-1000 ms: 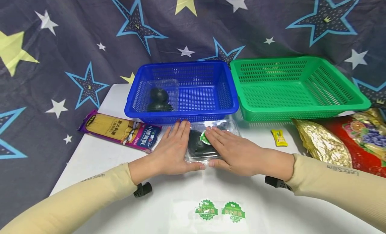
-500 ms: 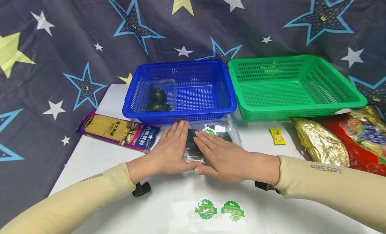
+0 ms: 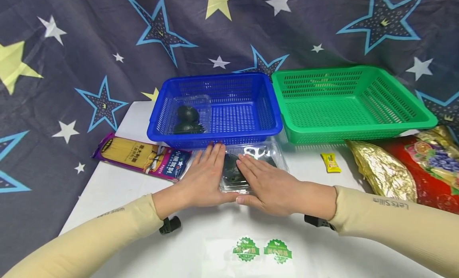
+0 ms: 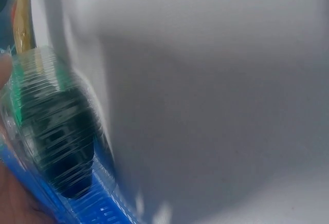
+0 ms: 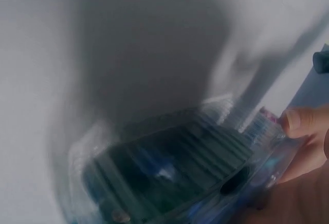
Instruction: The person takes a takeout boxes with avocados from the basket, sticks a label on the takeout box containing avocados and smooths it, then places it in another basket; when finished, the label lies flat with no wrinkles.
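A clear plastic clamshell box (image 3: 277,152) with dark rounded produce (image 3: 231,170) inside sits on the white table, in front of the blue basket. My left hand (image 3: 204,178) lies along its left side, fingers straight, thumb at the front edge. Flat across the lid rests my right hand (image 3: 272,182), its straight fingers over the middle and its thumb close to the left thumb. The green round sticker on the lid is hidden under the right fingers. In the left wrist view the box's ribbed side (image 4: 61,126) shows; the right wrist view has the right thumb (image 5: 300,121) at its edge.
The blue basket (image 3: 215,137) holds another clear box (image 3: 201,100) of dark produce. A green basket (image 3: 358,132) stands right of it. Pasta (image 3: 143,156) lies left; a yellow packet (image 3: 330,162) and red-gold bag (image 3: 387,170) lie right. Two green stickers (image 3: 246,249) are on a sheet in front.
My right hand has slid left over the lid, then slightly back right, and now covers the green sticker that showed earlier. The left hand has stayed at the box's left side.
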Tool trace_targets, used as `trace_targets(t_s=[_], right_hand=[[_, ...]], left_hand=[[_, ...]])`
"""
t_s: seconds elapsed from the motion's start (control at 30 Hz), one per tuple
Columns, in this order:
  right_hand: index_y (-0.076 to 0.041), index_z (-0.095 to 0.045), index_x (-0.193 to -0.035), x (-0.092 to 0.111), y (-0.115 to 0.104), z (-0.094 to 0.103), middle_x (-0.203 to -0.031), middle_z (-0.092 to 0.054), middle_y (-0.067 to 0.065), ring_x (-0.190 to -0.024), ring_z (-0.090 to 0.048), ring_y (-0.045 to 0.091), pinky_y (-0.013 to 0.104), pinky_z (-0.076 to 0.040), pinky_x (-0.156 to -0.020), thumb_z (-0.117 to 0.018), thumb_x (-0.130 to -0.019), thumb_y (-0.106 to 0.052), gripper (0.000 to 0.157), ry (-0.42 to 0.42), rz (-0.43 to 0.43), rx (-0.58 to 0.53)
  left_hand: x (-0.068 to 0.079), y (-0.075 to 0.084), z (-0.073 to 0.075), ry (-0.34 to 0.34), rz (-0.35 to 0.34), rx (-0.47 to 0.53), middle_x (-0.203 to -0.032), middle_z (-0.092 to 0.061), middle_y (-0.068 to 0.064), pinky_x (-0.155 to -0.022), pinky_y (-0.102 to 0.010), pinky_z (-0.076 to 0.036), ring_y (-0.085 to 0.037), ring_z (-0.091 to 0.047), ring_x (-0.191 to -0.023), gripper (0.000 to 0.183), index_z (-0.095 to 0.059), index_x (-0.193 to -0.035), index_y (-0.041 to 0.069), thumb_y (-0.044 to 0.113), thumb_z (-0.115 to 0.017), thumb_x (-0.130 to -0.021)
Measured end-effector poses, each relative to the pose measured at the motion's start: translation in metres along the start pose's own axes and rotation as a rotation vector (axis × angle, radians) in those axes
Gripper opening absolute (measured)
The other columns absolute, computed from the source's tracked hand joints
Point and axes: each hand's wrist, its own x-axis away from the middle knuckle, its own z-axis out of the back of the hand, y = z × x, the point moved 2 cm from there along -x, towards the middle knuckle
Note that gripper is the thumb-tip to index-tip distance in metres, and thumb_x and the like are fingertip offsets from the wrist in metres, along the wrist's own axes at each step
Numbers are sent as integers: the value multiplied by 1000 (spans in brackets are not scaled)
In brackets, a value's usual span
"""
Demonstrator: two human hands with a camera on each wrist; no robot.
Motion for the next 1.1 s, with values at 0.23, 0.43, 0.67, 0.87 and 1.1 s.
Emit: trace_targets(t_s=[0.23, 0.43, 0.67, 0.87, 1.1], right_hand=[[4, -20, -149, 8, 6, 0, -156, -14, 20, -144, -12, 32, 46, -18, -115, -22, -96, -64, 86, 27, 12, 56], [2, -21, -150, 15, 10, 3, -156, -15, 19, -144, -13, 31, 46, -18, -115, -23, -96, -64, 85, 12, 7, 65], [3, -23, -149, 25, 15, 5, -155, -19, 20, -143, -18, 33, 46, -21, -114, -26, -96, -64, 86, 33, 1, 85], [3, -24, -149, 33, 20, 6, -155, -21, 20, -143, -20, 33, 47, -23, -113, -24, -96, -64, 86, 40, -6, 88], [3, -24, -149, 39, 25, 5, -154, -22, 20, -142, -21, 33, 48, -25, -112, -30, -97, -60, 81, 61, -2, 49]], left_hand=[[-1, 3, 0, 1, 0, -5, -157, -7, -22, -114, -54, -13, -39, -7, -143, 130, -2, -151, -4, 90, -38, -69], [-2, 6, 0, -7, -6, -9, -157, -6, -22, -114, -53, -11, -38, -6, -144, 130, -2, -151, -3, 90, -41, -69], [-3, 7, 0, 12, -3, 4, -157, -8, -21, -114, -53, -11, -37, -7, -144, 128, -4, -151, -2, 86, -48, -69], [-3, 7, 0, 11, -4, 4, -157, -8, -21, -114, -53, -11, -37, -7, -144, 128, -4, -151, -2, 86, -48, -69], [-3, 7, 0, 6, -1, 15, -157, -6, -21, -114, -53, -12, -37, -6, -144, 128, -3, -151, -2, 86, -47, -70]])
